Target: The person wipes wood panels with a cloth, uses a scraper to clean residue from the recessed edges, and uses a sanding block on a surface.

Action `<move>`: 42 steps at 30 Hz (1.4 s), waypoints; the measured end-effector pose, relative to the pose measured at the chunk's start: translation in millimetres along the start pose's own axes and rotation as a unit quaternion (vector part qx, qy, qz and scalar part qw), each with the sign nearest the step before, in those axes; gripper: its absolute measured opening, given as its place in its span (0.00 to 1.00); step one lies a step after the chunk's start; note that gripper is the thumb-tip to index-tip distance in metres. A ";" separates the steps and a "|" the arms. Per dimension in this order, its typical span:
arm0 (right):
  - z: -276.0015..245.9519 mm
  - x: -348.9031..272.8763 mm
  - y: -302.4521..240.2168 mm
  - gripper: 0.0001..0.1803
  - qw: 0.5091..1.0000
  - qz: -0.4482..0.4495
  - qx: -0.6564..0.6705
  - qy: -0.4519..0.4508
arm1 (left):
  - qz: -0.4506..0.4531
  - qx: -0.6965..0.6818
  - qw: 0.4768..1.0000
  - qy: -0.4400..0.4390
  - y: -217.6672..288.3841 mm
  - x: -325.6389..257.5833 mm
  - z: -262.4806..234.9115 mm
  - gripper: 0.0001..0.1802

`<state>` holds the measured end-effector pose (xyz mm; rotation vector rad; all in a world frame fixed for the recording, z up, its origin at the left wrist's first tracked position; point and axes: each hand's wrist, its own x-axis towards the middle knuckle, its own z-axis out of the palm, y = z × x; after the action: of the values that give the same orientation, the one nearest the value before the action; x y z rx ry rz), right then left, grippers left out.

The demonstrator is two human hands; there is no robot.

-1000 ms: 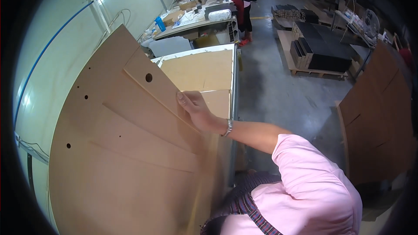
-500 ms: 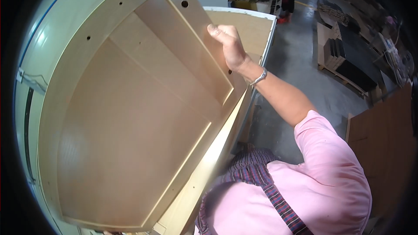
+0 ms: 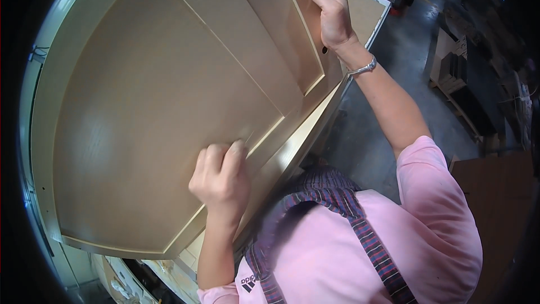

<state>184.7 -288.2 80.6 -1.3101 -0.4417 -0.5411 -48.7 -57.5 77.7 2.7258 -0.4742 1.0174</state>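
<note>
Big tan fibreboard panels (image 3: 157,107), stacked and tilted up on edge, smooth faces showing, small drilled holes near the top corners

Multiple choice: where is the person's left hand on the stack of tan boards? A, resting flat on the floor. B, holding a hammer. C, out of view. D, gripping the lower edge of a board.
D: the left hand curls its fingers over the lower edge of a tan board, while the right hand grips another board's top.
</note>
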 end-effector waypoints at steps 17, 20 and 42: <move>5.3 1.1 0.6 0.24 0.984 -0.123 -0.131 -0.001 | 0.024 -0.004 0.999 -0.030 17.4 -2.1 21.1 0.06; 8.7 3.0 2.6 0.23 0.996 -0.063 -0.060 -0.001 | 0.020 0.022 0.999 -0.039 17.1 4.1 21.5 0.06; 10.1 7.2 14.1 0.22 0.987 -0.084 -0.135 -0.005 | 0.087 0.013 0.996 0.020 32.7 39.4 68.8 0.05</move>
<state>198.9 -276.8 75.9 -1.5443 -0.5031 -0.7555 9.0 -116.7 54.7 2.7194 -0.7066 1.1240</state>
